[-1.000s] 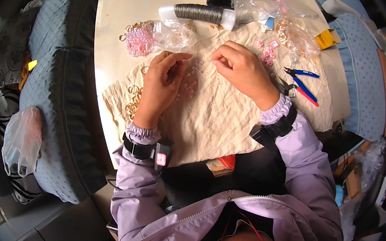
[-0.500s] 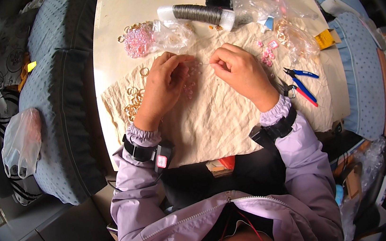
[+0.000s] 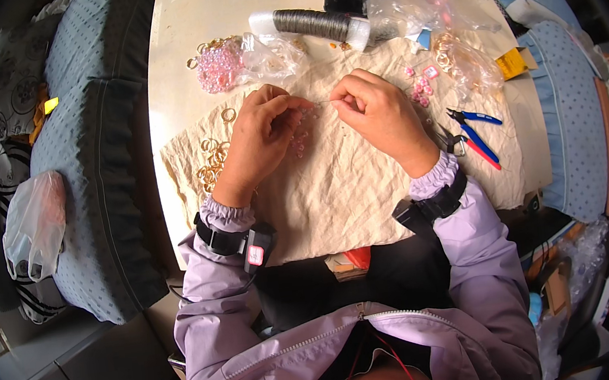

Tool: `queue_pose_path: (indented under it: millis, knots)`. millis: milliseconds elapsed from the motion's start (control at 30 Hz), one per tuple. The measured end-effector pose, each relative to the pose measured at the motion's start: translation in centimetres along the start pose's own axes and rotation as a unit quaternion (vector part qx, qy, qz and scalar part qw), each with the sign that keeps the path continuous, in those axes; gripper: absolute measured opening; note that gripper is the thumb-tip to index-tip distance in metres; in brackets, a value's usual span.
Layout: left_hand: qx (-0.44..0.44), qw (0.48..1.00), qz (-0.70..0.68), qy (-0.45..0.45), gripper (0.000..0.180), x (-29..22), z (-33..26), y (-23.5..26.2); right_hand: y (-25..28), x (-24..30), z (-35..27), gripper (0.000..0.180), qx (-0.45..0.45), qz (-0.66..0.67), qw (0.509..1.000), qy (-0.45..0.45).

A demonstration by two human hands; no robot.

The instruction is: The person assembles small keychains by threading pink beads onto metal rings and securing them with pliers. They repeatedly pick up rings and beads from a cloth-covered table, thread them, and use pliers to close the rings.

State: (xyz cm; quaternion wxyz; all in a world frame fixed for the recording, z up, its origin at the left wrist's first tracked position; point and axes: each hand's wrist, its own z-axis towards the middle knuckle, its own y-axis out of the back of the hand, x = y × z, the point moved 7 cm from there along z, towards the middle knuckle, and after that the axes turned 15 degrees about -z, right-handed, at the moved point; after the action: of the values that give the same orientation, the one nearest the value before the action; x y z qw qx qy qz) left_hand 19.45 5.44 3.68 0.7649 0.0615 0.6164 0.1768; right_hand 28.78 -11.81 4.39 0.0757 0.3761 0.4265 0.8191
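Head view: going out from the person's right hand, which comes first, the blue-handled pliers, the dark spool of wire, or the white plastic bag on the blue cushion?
From the right hand:
1. Blue-handled pliers, just to its right on the cloth.
2. Dark spool of wire, past the fingertips, at the far side of the table.
3. White plastic bag, far off to the left, on the blue cushion beyond the left hand.

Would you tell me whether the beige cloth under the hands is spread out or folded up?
Spread out. The beige cloth lies flat, wrinkled, across the table, under the left hand and right hand.
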Motion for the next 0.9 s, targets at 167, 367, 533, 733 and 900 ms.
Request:
queue_pose_path:
  millis: [167,367,533,733,900]
  knots:
    - [-0.003,0.999,-0.031,-0.026,0.034,-0.2,0.1,-0.1,0.3,-0.2,-0.2,0.009,-0.013,-0.001,1.000,-0.004]
    - [0.100,0.977,0.131,-0.131,0.044,-1.9,-0.1,-1.9,0.7,-0.6,-0.4,0.008,-0.042,-0.017,0.999,-0.001]
    - [0.158,0.976,0.121,-0.085,0.046,-3.1,-2.2,-2.5,0.8,-0.5,-0.6,0.010,-0.038,-0.002,0.999,0.013]
    - [0.002,0.998,0.061,0.028,0.027,-2.6,-2.4,1.1,0.7,-0.4,-0.8,0.010,-0.005,0.021,1.000,0.014]
    - [-0.100,0.986,-0.090,0.094,0.015,0.8,-2.3,2.2,0.8,-0.1,-1.1,0.011,0.016,0.002,1.000,0.015]
